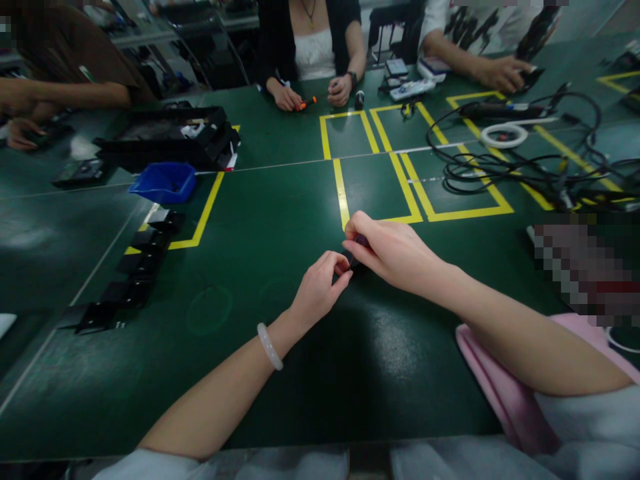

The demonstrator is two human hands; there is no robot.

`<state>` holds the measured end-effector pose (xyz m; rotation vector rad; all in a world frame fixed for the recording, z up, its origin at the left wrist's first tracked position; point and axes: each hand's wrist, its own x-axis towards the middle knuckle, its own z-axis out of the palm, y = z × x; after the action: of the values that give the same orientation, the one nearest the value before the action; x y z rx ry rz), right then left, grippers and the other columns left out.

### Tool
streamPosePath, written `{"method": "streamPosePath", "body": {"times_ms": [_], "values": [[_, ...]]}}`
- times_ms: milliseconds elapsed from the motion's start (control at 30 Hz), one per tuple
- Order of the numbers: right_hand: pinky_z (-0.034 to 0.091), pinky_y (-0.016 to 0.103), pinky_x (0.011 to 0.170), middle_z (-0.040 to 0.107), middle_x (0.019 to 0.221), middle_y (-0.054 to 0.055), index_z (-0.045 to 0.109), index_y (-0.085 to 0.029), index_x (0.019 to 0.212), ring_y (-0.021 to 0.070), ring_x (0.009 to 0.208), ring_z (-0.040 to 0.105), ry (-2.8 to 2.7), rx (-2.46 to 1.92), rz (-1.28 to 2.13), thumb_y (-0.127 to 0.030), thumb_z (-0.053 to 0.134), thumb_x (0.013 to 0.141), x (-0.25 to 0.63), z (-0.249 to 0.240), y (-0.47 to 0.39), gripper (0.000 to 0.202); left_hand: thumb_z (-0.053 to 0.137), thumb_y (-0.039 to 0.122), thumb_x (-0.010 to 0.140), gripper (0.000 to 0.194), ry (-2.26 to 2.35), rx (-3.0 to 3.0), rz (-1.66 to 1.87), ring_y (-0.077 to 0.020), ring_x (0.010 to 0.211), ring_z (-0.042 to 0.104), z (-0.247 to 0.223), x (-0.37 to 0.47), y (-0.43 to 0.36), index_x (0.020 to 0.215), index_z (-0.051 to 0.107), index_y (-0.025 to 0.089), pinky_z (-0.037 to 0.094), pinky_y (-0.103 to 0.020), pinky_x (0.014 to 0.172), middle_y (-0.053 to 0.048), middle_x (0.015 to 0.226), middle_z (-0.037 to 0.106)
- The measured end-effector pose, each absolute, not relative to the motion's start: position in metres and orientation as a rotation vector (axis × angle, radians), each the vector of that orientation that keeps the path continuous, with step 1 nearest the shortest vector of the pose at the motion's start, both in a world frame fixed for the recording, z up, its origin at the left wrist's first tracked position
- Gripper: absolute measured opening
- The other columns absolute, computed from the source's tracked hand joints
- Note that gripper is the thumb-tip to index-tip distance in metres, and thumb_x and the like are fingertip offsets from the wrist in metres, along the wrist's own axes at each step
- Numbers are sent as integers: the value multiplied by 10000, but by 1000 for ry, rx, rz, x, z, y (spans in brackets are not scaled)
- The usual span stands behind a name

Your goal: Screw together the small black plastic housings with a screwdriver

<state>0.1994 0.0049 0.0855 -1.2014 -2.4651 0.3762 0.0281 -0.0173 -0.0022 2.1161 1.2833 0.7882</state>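
Note:
Both hands meet over the green tabletop in the middle of the head view. My left hand (317,287), with a pale bangle (270,347) on its wrist, is closed, thumb and fingertips pinched at the edge of a small dark part (357,259). From the other side my right hand (393,250) has its fingers curled and closed round the same dark spot. The fingers cover most of the part, so its exact kind does not show.
A row of black parts (145,263) and a blue bin (167,181) lie to the left, near black trays (165,137). Coiled black cables (475,170) sit at the right. Pink cloth (493,373) lies under my right forearm. Several people work across the table.

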Motion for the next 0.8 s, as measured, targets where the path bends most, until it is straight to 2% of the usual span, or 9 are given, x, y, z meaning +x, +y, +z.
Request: {"method": "streamPosePath", "body": {"times_ms": [567, 800], "values": [[280, 241, 550, 586, 710, -3, 467, -184, 966, 136, 608, 532, -2488, -1244, 305, -277, 401, 928, 198, 87, 3, 121, 525, 199, 872, 34, 1322, 2124, 770, -144, 760, 555, 0, 28, -18, 869, 499, 177, 460, -294, 736, -10, 853, 570], [275, 243, 543, 589, 711, -2, 475, -179, 964, 141, 612, 541, -2505, -1244, 295, -283, 412, 931, 198, 89, 4, 125, 527, 218, 893, 55, 1332, 2161, 756, -137, 741, 547, -1, 27, -19, 869, 501, 176, 436, -272, 685, -1, 847, 564]]}}
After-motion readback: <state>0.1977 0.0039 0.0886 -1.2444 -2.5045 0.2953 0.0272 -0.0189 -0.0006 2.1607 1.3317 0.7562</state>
